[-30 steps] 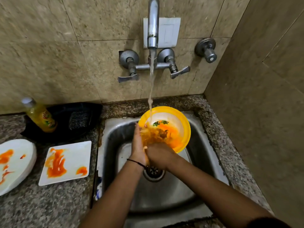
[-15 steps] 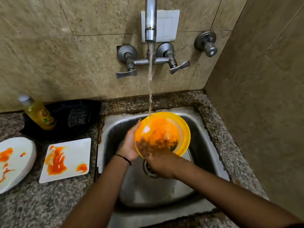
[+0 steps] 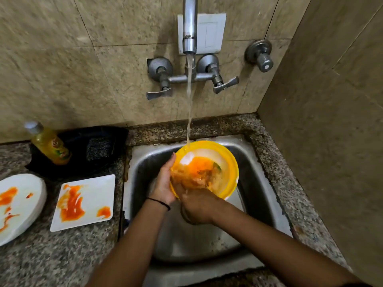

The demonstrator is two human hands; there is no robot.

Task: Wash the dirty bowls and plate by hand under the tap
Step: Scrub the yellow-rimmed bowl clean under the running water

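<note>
A yellow bowl (image 3: 228, 162) with orange sauce inside is tilted over the steel sink (image 3: 261, 183), under the running tap (image 3: 189, 27). My left hand (image 3: 163, 183) grips the bowl's left rim from outside. My right hand (image 3: 196, 206) reaches into the bowl from the near side, its fingers blurred in the orange water against the inner wall. A square white plate (image 3: 91, 195) smeared with red sauce lies on the counter left of the sink. A round white dish (image 3: 18, 204) with red smears sits at the far left edge.
A yellow dish-soap bottle (image 3: 49, 146) and a dark scrub pad (image 3: 99, 148) sit in a black tray (image 3: 76, 168) behind the plates. Two lever handles (image 3: 159, 94) flank the spout. A tiled wall closes the right side. The granite counter (image 3: 51, 259) surrounds the sink.
The bowl has shifted a little and its inside shows more white as the sauce washes off. My right hand keeps rubbing inside it; my left hand stays on the rim.
</note>
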